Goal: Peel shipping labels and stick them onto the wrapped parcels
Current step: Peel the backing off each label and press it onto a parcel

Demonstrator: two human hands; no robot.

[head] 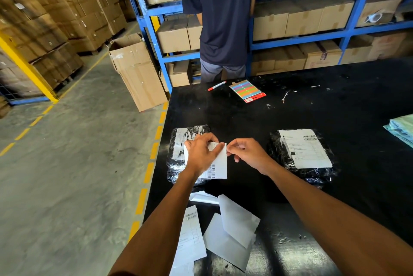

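A white shipping label with a barcode is held above the black table. My left hand grips its left side, and my right hand pinches its top right corner. Under the label lies a black wrapped parcel near the table's left edge. To the right lies a second wrapped parcel with a label stuck on top. A stack of printed labels and blank backing sheets lie near me.
A red marker and a pack of coloured sticky tabs lie at the table's far side. A person in a dark shirt stands behind it at blue shelves of cartons. Teal packets sit at the right edge.
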